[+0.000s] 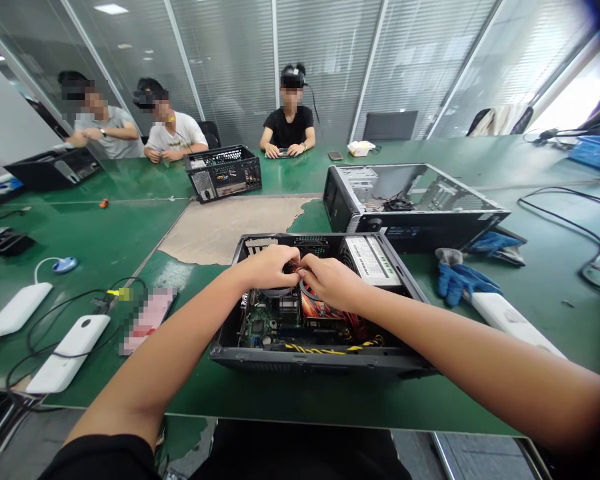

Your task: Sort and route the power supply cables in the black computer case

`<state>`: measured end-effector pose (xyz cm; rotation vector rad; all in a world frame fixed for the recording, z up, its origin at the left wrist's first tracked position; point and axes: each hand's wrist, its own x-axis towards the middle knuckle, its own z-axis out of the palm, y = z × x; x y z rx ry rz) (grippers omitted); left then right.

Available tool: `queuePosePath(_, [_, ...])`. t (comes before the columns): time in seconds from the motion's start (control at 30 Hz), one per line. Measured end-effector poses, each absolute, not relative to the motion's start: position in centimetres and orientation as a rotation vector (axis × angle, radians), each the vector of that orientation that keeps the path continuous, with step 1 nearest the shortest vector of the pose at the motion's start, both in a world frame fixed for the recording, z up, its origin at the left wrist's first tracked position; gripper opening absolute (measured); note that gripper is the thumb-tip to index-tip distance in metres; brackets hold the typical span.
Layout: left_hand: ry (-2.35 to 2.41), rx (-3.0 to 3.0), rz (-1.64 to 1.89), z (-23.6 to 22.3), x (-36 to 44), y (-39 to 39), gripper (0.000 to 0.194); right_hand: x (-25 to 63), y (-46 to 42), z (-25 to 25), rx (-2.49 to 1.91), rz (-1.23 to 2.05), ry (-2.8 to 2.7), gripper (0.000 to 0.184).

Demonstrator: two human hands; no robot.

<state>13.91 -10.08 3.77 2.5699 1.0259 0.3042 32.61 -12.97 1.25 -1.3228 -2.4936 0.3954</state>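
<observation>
An open desktop computer case [300, 360] lies on its side in front of me. My left hand [273, 265] is closed in a pinch above it, on thin reddish wires [293, 268]. Fingertip to fingertip with it, my right hand [330, 281] pinches the same wires; their ends are hidden. Beneath the hands are a round fan or cooler [276, 292], partly covered, and a red-orange patterned part [316, 309]. A green motherboard [260, 327] shows at lower left. The power supply [371, 261] with its white label fills the upper right. Yellow-and-black wires [320, 348] run along the near wall.
Another open case [425, 223] stands behind right, with blue gloves [460, 280] and a white power strip [515, 323] nearby. A pink box [153, 317], more power strips [67, 353] and cables lie left. Across the table sit three people, with cases [225, 175] near them.
</observation>
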Motion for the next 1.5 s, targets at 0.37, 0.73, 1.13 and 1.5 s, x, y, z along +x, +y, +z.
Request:
queuePosePath(0.37, [1.068, 2.684, -0.093, 6.0, 15.4, -10.0, 0.017, 33.1, -12.8, 1.4, -1.255, 0.337, -2.572, 0.023])
queuePosePath(0.73, [0.975, 2.547, 0.024, 4.5, 15.0, -9.1, 0.022, 33.4, -12.6, 1.7, -1.364, 0.174, -2.666, 0.026])
queuePosePath(1.13, [0.985, 2.456, 0.204, 3.2, 13.9, -9.0, 0.025, 32.9, -12.6, 2.6, -1.301, 0.246, -2.759, 0.027])
queuePosePath(1.5, [0.924, 2.646, 0.549, 3.3, 14.5, -9.3, 0.008, 33.6, -10.9, 3.7, -1.114, 0.688, -2.566, 0.022])
